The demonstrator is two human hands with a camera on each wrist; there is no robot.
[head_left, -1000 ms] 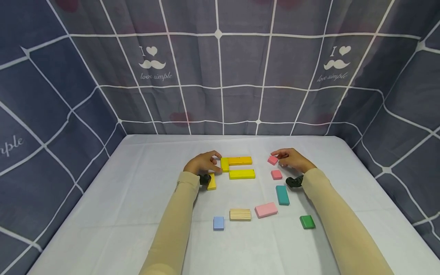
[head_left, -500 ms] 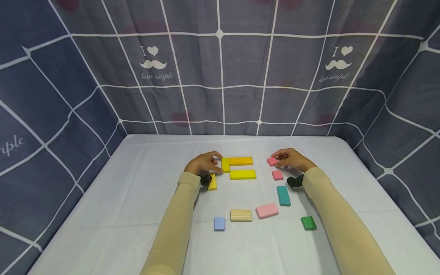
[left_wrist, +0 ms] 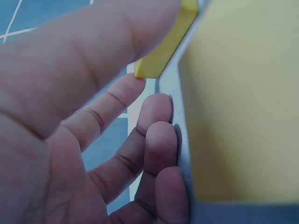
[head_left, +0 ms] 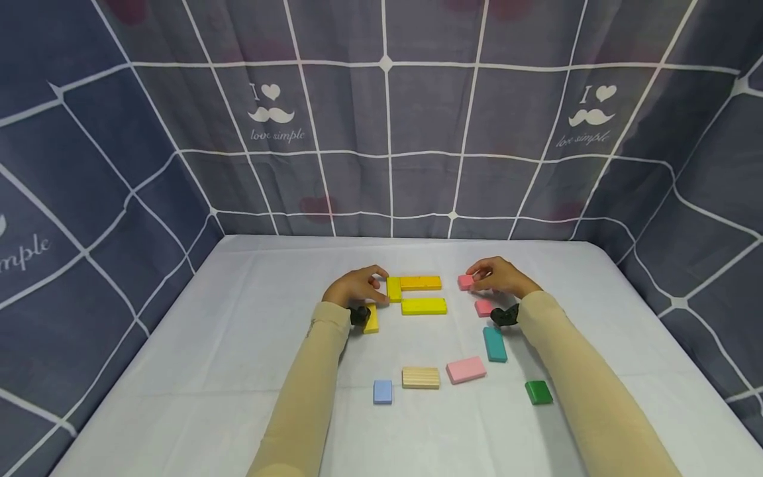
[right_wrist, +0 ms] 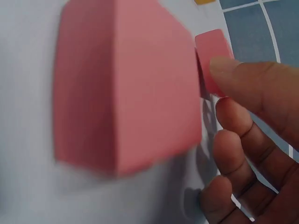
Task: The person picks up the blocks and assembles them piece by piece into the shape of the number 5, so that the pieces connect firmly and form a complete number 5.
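The right hand pinches a small pink block, the thumb on its face and a fingertip at its edge. A second pink block, blurred, sits nearer on the white tabletop. A sliver of an orange thing shows at the border; the white-lined gray-blue cloth stands on the far side.

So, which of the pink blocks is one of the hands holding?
The farthest small pink block, pinched by the right hand. The nearer small pink block and the larger, paler pink block both lie closer in, held by neither hand.
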